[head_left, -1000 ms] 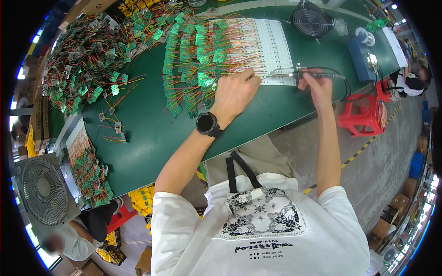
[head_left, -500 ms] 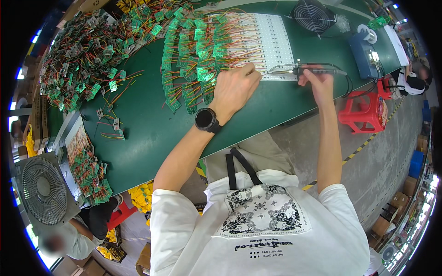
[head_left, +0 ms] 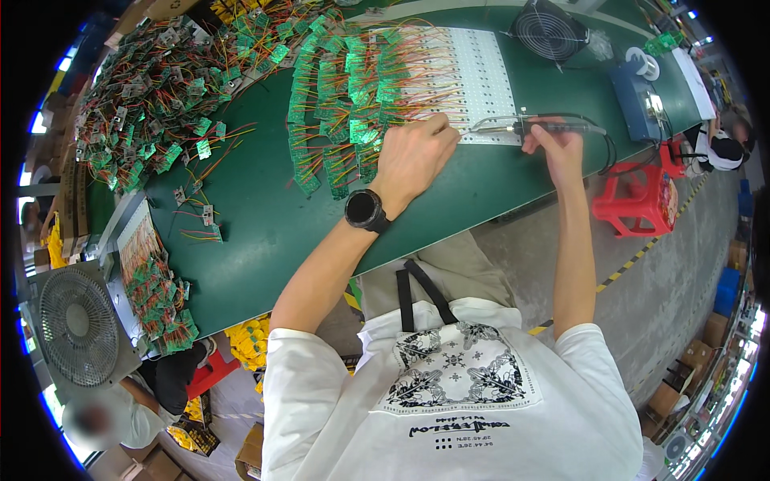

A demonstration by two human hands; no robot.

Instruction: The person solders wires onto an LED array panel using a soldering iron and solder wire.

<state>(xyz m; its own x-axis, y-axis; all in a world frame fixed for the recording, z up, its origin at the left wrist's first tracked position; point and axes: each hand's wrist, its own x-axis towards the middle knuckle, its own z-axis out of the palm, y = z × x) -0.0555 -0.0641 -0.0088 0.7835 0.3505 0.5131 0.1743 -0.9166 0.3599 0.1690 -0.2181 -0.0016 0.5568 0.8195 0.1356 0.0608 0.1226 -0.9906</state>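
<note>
My left hand [head_left: 412, 157], with a black watch on its wrist, rests at the near edge of a white perforated panel [head_left: 486, 76]. Its fingers are pressed together there; what they pinch is hidden. A soldering iron [head_left: 573, 127] with a thin curved feed tube is gripped in my right hand [head_left: 559, 148]. The iron points left, its tip close to my left fingertips at the panel's near rows. Rows of green circuit boards [head_left: 355, 88] lie left of the panel, their red and yellow wires [head_left: 425, 92] reaching across onto it.
A big heap of wired circuit boards [head_left: 152, 96] covers the table's far left. A second loaded panel [head_left: 144, 240] lies near a grey fan [head_left: 78, 325]. At right are a black fan [head_left: 548, 30], a blue box [head_left: 634, 100], a solder spool [head_left: 642, 64] and a red stool [head_left: 638, 200].
The view has shifted slightly, so the table and boards appear a little farther right and lower. Both hands and the soldering iron keep nearly the same places at the panel.
</note>
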